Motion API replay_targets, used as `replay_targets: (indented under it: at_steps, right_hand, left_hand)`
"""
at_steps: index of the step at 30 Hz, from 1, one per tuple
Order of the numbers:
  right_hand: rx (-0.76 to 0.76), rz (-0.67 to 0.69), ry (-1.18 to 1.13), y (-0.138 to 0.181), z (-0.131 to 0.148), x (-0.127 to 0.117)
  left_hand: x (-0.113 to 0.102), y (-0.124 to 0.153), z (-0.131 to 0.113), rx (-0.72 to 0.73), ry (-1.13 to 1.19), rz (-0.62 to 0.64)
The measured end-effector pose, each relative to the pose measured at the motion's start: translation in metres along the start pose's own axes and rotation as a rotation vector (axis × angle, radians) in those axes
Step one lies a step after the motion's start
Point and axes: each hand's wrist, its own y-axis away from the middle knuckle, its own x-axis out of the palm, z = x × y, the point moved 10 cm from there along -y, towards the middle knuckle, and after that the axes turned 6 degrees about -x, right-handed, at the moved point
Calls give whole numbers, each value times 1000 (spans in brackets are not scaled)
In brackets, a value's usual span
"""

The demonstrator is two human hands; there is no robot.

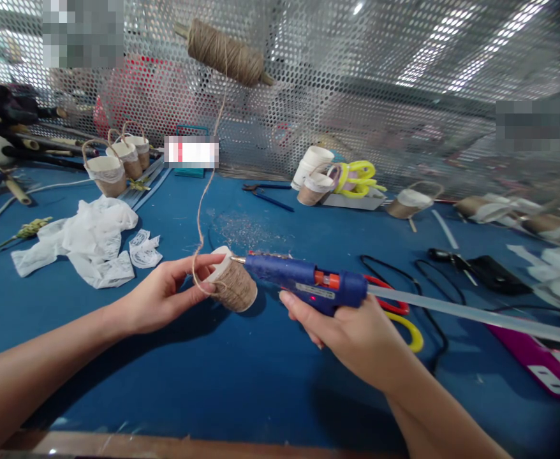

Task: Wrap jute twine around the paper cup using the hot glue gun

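Note:
My left hand point(165, 294) grips a small paper cup point(235, 284) lying on its side, its wall wrapped in brown twine. A twine strand point(208, 185) runs up from the cup to a spool point(225, 52) hanging on the perforated screen. My right hand point(351, 335) is closed round the handle of a blue hot glue gun point(309, 280). The gun's metal tip touches the cup's white rim. A clear glue stick point(476, 315) sticks out of the back of the gun toward the right.
The blue table point(242, 382) holds white lace scraps point(88, 239) at left, finished twine baskets point(112, 169) at back left, more cups and yellow-handled scissors point(356, 178) at back centre, red and yellow scissors point(399, 315) under the gun, black cables point(428, 287) and a magenta box point(533, 357) at right.

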Motion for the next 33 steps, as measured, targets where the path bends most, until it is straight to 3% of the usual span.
replay_targets:
  at_steps: [6,17,26,33]
  right_hand:
    - [214,47,-145,-3,-19,8]
    - [238,78,-129,1,-23,9]
    - [-27,-19,-25,1,2,-1]
    - [-471,-89,196,13,40,-3]
  left_hand:
    - [2,0,-2,-10,-26,15]
    - [1,-1,0,-12,-27,9]
    - [-2,-1,2,-13,-15,-3]
    - [-1,-2,-2,-1,-55,-15]
